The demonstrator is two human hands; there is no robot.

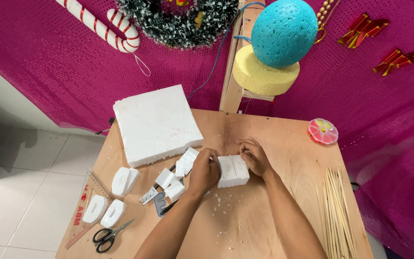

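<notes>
I have a small white foam block [233, 170] near the middle of the wooden surface [283, 144], and both hands are on it, one at each end, which keeps it from sliding on the smooth board. My left hand [204, 171] wraps the block's left end with its fingers curled shut against the foam; my right hand [255, 157] sits on the top right edge, fingers bunched together and pressing or pinching at the upper face, though I cannot tell exactly what they nip. Loose white crumbs lie just below the block. To the left, within easy reach, cut foam pieces [120, 194] are gathered together, with a craft knife [161, 204], scissors [109, 236] and a clear triangle ruler [85, 211] beside them. The big foam slab [155, 123] lies behind them, well apart from the block. Wooden skewers [339, 211] lie along the right edge, and a round bead box [322, 131] sits far right.
</notes>
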